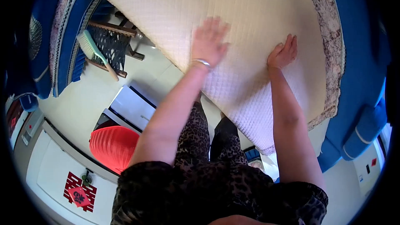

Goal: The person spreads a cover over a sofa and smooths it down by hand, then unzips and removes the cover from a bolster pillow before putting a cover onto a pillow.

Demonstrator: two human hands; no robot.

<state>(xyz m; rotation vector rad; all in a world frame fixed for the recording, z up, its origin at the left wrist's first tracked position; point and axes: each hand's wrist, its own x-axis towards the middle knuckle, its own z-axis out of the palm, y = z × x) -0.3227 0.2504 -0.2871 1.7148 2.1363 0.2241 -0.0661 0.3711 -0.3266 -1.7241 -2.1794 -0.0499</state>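
A large cream quilted cover [250, 0] with a patterned border spreads out in front of me, its near corner hanging close to my legs. My left hand [209, 41], with a silvery bracelet at the wrist, is over the quilted surface with its fingers spread, slightly blurred. Farther right, my right hand [283, 53] touches or hovers just above the same cover, palm turned inward and fingers stretched out. Neither hand holds anything. Whether the left palm presses on the fabric, I cannot tell.
Left of the cover, a pale green bed brush [96, 51] lies on a folding stool [110, 43] with a dark woven seat. A red plastic chair [113, 148] and a white cabinet [132, 105] stand at lower left. Blue sofa covers [358, 71] line the right side.
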